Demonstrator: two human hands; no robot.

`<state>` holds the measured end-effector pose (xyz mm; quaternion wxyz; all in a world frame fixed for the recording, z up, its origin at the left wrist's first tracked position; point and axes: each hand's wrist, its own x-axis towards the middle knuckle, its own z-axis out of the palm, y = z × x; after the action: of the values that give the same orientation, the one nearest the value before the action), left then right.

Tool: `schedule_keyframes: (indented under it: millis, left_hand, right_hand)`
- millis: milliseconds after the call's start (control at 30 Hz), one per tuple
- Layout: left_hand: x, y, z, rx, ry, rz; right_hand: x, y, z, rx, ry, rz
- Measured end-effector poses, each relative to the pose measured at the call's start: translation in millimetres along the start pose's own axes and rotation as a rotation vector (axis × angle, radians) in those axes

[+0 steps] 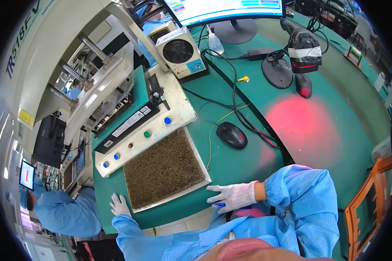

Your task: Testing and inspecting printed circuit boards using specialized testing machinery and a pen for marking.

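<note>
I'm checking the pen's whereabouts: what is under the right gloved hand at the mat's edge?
A blue pen-like tip pokes out beneath the right hand, above the green mat. The hand covers the rest, so its full shape cannot be seen.

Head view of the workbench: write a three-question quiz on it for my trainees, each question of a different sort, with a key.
1. True or false: the left hand rests beside the near left corner of the dark textured tray.
2. Which thing lies nearest the right hand? A the black mouse; B the small fan; C the scanner on its stand.
3. What colour is the glow on the green bench mat below the scanner?

Key: 1 true; 2 A; 3 red.
</note>
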<state>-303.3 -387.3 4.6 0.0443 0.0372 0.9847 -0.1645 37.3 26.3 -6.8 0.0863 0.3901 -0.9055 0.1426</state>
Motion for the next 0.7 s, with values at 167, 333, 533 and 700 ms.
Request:
schedule_keyframes:
  millis: [167,333,533,700]
  left_hand:
    - [16.4,-17.1,19.6,-0.234,0.106,-0.053]
    - [13.0,2.6,10.7,-0.402,0.137,-0.053]
    - [26.8,-25.0,21.1,-0.414,0.141,-0.055]
    - [26.7,-11.8,17.4,-0.361,0.138,-0.087]
  right_hand:
    - [1.3,13.6,14.2,0.008,0.032,-0.085]
    - [-6.0,11.8,13.1,0.091,-0.015,-0.021]
    - [5.6,16.4,13.4,0.124,0.096,-0.086]
    - [1.3,14.7,18.5,0.027,0.085,-0.073]
